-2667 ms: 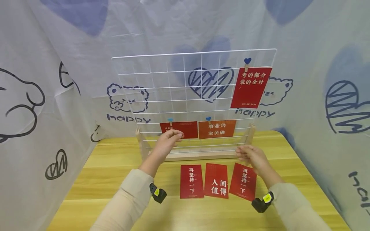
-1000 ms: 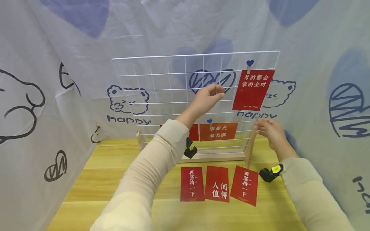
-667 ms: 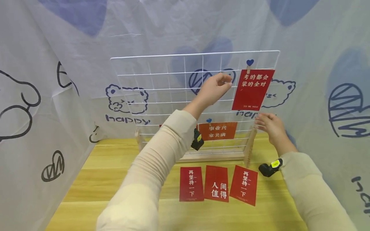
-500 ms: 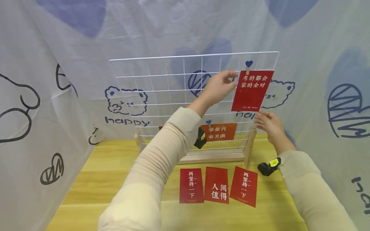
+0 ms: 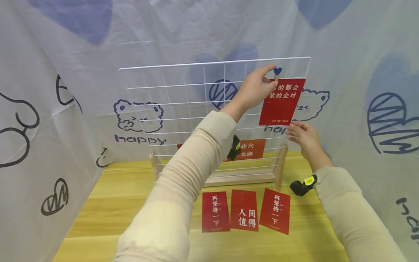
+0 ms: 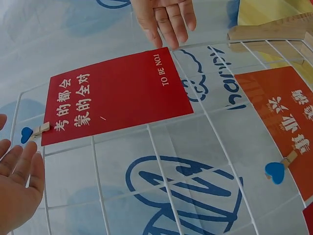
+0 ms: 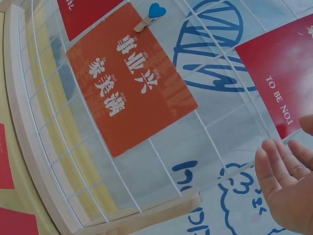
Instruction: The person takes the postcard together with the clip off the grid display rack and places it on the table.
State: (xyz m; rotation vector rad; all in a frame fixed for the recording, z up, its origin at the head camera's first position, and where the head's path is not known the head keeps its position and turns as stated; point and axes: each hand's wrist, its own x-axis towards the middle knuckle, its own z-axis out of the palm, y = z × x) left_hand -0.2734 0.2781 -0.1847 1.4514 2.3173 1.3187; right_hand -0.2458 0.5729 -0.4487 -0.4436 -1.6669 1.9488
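I see the left hand (image 5: pixel 253 89) has just reached the blue heart clothespin (image 5: pixel 277 71), loosely parted beside it (no grip visible); the clipped red card (image 5: pixel 278 107), upper right, now has both hands near, the right hand (image 5: pixel 305 138) relaxed, empty, by its lower corner.

The place is a cloth-walled nook, whether in a home or a studio unclear: pale fabric (image 5: pixel 176 32) printed with hearts (image 5: pixel 78 18) and cartoon bears (image 5: pixel 139 115) fills the frame's top and both sides around a wood-grain counter (image 5: pixel 111 196).

Soft light, faint shadows, dimmer wrist views
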